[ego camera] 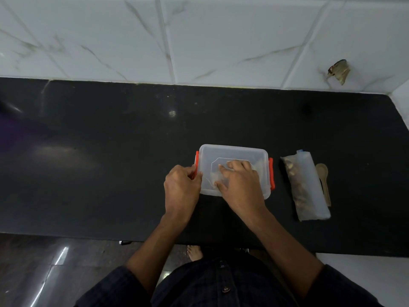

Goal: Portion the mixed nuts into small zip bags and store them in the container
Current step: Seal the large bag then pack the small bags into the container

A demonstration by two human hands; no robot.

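Head view is showing the container [234, 151] sitting lidded on the counter [110, 151]; left hand [181, 187] is pinching its left orange clip [196, 165], right hand [241, 185] is pressing the lid with spread fingers. Nut bag [306, 187] and spoon [323, 180] are lying just right.

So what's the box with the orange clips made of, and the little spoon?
The box looks like cloudy see-through plastic: you can dimly see inside it. Its orange clips look like shiny plastic too. The spoon is pale tan and matte, probably wood, though that's uncertain.
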